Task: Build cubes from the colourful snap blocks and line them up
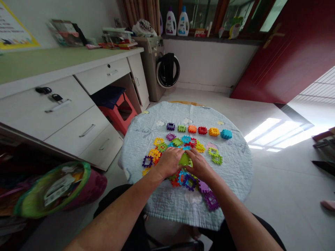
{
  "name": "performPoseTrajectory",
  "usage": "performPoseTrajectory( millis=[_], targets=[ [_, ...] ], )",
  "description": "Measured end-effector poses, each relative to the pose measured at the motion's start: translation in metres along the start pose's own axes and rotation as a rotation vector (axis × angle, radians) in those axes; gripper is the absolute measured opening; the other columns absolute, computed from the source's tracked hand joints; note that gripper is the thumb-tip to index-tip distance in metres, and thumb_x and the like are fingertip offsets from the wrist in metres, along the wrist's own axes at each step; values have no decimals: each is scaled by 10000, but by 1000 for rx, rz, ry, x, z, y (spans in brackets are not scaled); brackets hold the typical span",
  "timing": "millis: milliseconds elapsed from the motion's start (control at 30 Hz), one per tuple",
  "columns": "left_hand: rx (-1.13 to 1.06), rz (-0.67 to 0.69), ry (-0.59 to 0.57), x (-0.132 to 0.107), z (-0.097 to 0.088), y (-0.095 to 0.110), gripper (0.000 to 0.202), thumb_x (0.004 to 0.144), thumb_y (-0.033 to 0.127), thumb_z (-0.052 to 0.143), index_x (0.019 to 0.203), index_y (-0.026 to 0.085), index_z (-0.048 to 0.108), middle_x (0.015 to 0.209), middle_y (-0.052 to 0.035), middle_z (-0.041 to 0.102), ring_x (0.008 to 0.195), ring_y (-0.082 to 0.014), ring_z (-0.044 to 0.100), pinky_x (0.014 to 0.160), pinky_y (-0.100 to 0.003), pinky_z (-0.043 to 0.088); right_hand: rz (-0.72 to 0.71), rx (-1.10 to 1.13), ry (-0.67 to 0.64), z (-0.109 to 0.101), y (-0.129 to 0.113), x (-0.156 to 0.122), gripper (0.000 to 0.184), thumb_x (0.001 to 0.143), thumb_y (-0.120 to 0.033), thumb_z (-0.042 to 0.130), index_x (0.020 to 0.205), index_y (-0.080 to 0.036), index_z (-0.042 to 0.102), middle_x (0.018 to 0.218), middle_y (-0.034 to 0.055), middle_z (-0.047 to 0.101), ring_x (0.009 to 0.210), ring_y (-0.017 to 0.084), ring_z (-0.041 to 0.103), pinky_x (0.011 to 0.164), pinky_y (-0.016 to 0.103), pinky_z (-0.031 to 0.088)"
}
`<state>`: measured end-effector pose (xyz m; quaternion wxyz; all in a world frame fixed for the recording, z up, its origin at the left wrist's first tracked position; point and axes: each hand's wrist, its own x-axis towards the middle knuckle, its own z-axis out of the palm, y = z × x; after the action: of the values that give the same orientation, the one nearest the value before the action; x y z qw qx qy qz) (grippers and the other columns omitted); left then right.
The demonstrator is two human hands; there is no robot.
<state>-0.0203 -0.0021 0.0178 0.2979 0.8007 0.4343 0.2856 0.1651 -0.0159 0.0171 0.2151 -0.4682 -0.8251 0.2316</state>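
Note:
Between my left hand (170, 161) and my right hand (201, 164) is a lime-green interlocking block piece (185, 160), gripped from both sides. My fingers are closed on its edges, and the thumbs are partly hidden. Around and under my hands lies a loose heap of notched plastic pieces in several colours. A dark purple square frame (148, 161) lies left of my left hand, and purple pieces (211, 200) lie near my right forearm. Beyond the heap stands a row of assembled blocks, from a dark purple block (171, 126) to a blue block (226, 134).
A pale blue cloth (141, 136) covers the round table. At left are a white drawer desk (65, 104), a red stool (123, 113) and a full bin (89, 184). A washing machine (153, 66) with its door open stands behind; a red door (285, 52) is at right.

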Motion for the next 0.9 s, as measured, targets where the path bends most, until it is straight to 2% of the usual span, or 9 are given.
performPoseTrajectory(
  millis=[67, 167, 267, 367, 467, 567, 667, 900],
  targets=[
    [106, 23, 17, 8, -13, -9, 394, 635, 220, 774, 1018, 237, 681, 966, -108, 669, 989, -322, 597, 1009, -472, 378, -21, 15, 42, -1, 2, 1, 605, 756, -177, 635, 1324, -189, 428, 1199, 129, 519, 1127, 255, 530, 975, 438, 454],
    [281, -8, 39, 30, -49, -34, 471, 596, 180, 757, 1058, 216, 670, 990, -106, 665, 981, -320, 603, 977, -458, 407, -33, 9, 107, -7, 6, 0, 708, 767, -219, 639, 1407, -227, 337, 1311, 143, 458, 1232, 280, 476, 1024, 479, 428],
    [470, -113, -19, 59, -88, -70, 509, 639, 199, 713, 1142, 172, 635, 1108, -130, 649, 1048, -320, 592, 984, -423, 415, -3, -14, 124, -13, 12, -2, 660, 786, -207, 617, 1392, -242, 359, 1297, 138, 463, 1212, 276, 497, 1009, 479, 447],
    [562, -208, -102, 86, -109, -105, 559, 670, 187, 695, 1218, 164, 589, 1213, -120, 624, 1094, -282, 589, 983, -353, 427, 20, -33, 105, -16, 19, -4, 577, 794, -191, 611, 1337, -247, 423, 1271, 129, 481, 1177, 269, 526, 994, 476, 464],
    [604, -269, -175, 105, -114, -129, 575, 662, 137, 698, 1225, 166, 586, 1274, -114, 603, 1149, -271, 569, 1016, -326, 408, 45, -60, 62, -16, 23, -6, 486, 805, -194, 618, 1271, -242, 488, 1224, 115, 519, 1126, 254, 559, 986, 465, 471],
    [568, -290, -167, 117, -112, -145, 580, 641, 103, 708, 1209, 152, 599, 1272, -104, 608, 1168, -267, 555, 1035, -305, 386, 86, -74, 24, -19, 26, -8, 442, 810, -188, 623, 1237, -240, 522, 1207, 109, 541, 1113, 245, 570, 975, 449, 478],
    [549, -296, -164, 129, -111, -157, 588, 613, 100, 724, 1189, 144, 615, 1254, -101, 620, 1148, -272, 561, 1028, -306, 385, 105, -83, 22, -22, 27, -8, 445, 806, -180, 625, 1235, -256, 534, 1212, 100, 551, 1121, 240, 572, 975, 446, 478],
    [700, -287, -325, 148, -110, -177, 555, 659, 184, 679, 1212, 196, 630, 1273, -114, 610, 1165, -278, 536, 983, -317, 401, 146, -99, -8, -26, 28, -11, 409, 821, -186, 619, 1222, -228, 549, 1203, 99, 567, 1112, 224, 581, 988, 415, 470]
  ],
)
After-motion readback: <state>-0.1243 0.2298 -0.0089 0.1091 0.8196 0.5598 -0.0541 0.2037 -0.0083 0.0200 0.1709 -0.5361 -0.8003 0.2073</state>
